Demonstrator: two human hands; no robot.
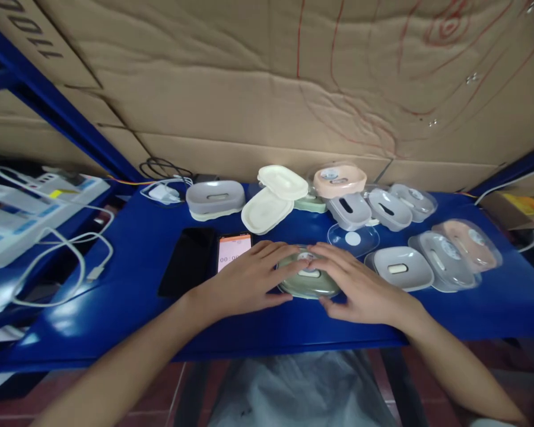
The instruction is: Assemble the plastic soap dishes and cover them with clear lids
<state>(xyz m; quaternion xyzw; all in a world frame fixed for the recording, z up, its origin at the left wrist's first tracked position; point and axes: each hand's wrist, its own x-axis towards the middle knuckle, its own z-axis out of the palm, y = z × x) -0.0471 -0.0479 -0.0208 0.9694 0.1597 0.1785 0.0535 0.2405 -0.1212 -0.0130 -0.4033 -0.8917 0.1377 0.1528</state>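
Observation:
A green soap dish (314, 286) with a clear lid and a round label sits on the table in front of me. From its left side my left hand (247, 279) grips it, fingers over the top and thumb at the near edge. My right hand (362, 286) holds the opposite side in the same way. Just beyond the dish lies a loose clear lid (338, 240) with a round white sticker. To the right is an uncovered grey soap dish (409, 276).
Lidded grey (445, 264) and peach dishes (469, 244) stand at the right. Along the back are cream trays (267, 212), a grey dish (216, 198) and several others. A black phone (187, 261) and a lit phone (225, 246) lie left, beyond them white cables (102, 237).

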